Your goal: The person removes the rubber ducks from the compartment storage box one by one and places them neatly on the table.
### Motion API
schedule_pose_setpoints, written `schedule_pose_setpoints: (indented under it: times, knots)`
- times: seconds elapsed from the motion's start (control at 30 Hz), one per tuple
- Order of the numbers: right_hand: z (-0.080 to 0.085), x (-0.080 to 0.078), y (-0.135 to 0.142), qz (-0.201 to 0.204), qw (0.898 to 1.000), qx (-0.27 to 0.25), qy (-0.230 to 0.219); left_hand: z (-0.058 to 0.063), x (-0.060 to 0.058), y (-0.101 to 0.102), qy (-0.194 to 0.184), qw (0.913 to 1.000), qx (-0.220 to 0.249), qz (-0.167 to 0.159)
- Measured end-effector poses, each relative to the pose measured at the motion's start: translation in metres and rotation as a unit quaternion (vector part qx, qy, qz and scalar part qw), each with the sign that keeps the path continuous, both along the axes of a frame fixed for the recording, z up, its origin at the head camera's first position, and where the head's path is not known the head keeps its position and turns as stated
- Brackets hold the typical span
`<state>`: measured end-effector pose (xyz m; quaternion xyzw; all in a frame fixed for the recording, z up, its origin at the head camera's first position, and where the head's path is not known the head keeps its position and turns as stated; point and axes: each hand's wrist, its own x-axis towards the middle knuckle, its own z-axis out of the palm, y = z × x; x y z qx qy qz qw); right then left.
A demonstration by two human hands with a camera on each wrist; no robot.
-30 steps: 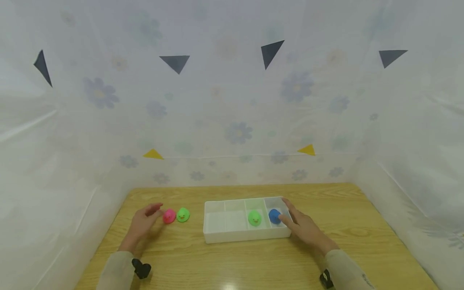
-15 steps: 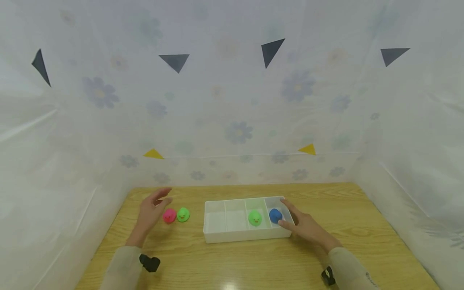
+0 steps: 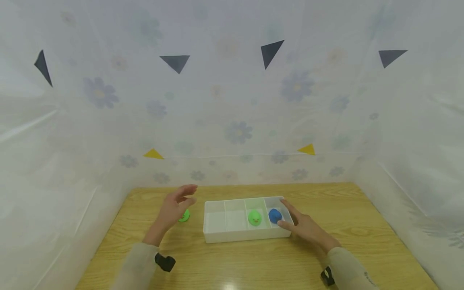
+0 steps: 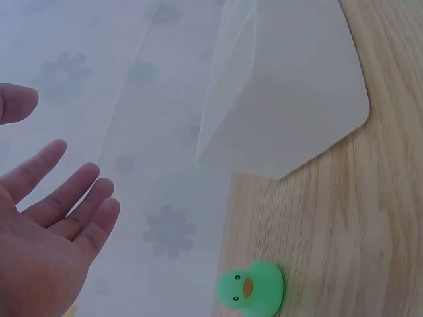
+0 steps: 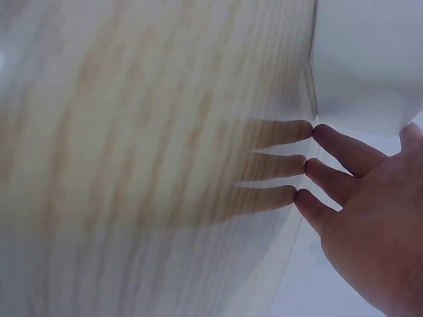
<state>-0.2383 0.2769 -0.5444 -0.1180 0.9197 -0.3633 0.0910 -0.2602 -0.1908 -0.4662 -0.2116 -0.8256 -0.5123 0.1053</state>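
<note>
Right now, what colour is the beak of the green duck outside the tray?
Orange-brown: the beak shows best in the left wrist view.

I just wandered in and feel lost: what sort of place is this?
Perhaps a makeshift indoor work booth: translucent white flower-printed sheeting encloses three sides of a yellowish wood-grain table, with a white rectangular four-compartment tray on it.

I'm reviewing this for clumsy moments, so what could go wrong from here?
The left hand is raised near the loose green duck; coming down carelessly, it might knock the duck across the table.

The right hand is at the right end of the white tray, so a push there could slide the tray sideways.

Its thumb also reaches close to the blue toy in the rightmost compartment and might nudge it.
</note>
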Motion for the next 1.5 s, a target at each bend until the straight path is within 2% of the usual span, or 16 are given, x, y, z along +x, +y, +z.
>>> schedule_pose_setpoints:
  times: [0.2,0.57,0.8,1.03,1.27,1.5]
  knots:
    - [-0.004,-0.004,0.001,-0.002,1.000,0.000,-0.001,-0.002,-0.003,0.017,-0.010,0.9994,-0.004,-0.032]
    - [-0.005,-0.007,0.003,-0.003,1.000,-0.006,-0.004,0.001,-0.007,0.045,-0.033,0.9977,-0.005,-0.059]
    - [-0.004,-0.007,0.001,-0.007,1.000,-0.008,-0.007,-0.002,-0.008,0.061,-0.018,0.9963,-0.009,-0.084]
    - [-0.003,-0.007,0.001,-0.005,1.000,-0.004,-0.001,-0.007,-0.007,0.078,-0.054,0.9947,-0.021,-0.085]
    - [-0.002,-0.007,0.001,-0.005,1.000,-0.005,-0.006,-0.014,-0.009,0.095,-0.043,0.9945,-0.037,-0.088]
    - [-0.003,-0.008,0.002,-0.011,1.000,-0.001,-0.003,-0.022,-0.010,0.109,-0.050,0.9920,-0.051,-0.104]
